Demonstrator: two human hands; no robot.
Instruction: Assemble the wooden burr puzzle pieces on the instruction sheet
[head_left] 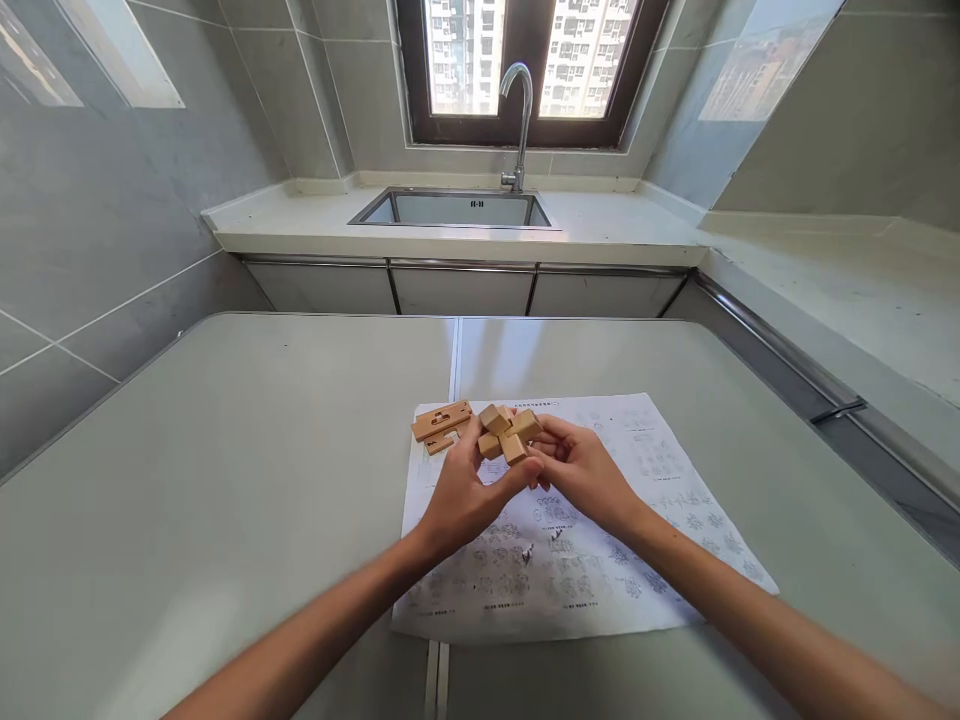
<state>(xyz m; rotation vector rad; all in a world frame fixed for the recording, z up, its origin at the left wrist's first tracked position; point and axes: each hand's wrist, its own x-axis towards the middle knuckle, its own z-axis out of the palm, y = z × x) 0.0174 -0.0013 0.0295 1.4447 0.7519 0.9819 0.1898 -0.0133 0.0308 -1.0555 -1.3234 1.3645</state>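
Note:
Between both hands is a wooden burr puzzle (pixel 507 436), made of interlocking light-brown square blocks and raised a little over the paper. My left hand (pixel 474 492) grips its left and near side, thumb pressed toward the front block. On the right, my right hand (pixel 579 462) pinches the puzzle with curled fingers; part of those fingertips is hidden. Just left of the puzzle lie flat wooden pieces (pixel 441 421) with cut-out slots, partly behind my left fingers. Under everything is a printed instruction sheet (pixel 615 610) covered in small diagrams.
The sheet rests on a pale table (pixel 225 480) with a seam down its middle. Beyond its far edge is a white counter (pixel 300 225) with a sink (pixel 450 207) and a curved faucet (pixel 525 110) below a window. Tiled walls stand left and right; another counter (pixel 862 290) runs along the right.

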